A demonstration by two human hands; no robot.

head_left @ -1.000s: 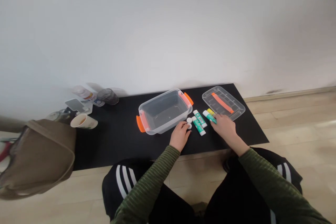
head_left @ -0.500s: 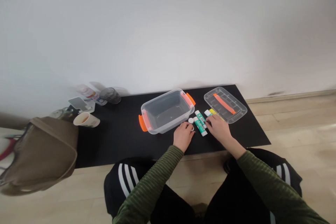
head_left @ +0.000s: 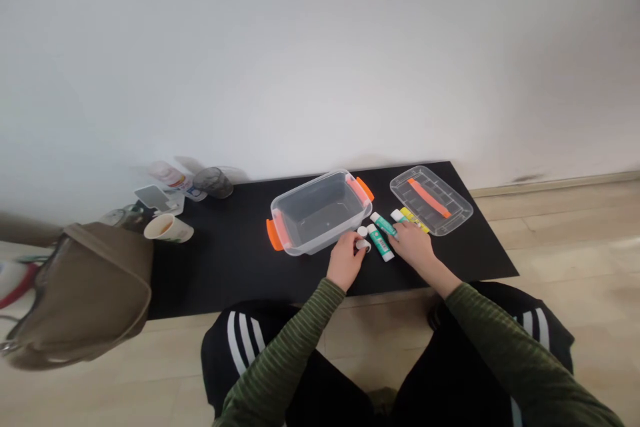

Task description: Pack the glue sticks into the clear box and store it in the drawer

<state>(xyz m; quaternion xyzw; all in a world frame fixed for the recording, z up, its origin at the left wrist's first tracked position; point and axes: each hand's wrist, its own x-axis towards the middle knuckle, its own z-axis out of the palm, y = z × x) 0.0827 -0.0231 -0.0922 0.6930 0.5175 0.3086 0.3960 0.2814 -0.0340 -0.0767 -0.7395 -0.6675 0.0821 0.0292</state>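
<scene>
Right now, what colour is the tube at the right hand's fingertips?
Green, white at its visible end; the tube shows best in the head view.

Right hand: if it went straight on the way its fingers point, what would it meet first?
The right hand would first meet the green glue stick that its fingers seem to touch. Beyond it, perhaps the clear box; depth is hard to judge.

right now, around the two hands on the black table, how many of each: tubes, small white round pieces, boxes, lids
tubes: 4
small white round pieces: 2, one partly covered by fingers
clear box: 1
clear lid: 1
total: 8
</scene>
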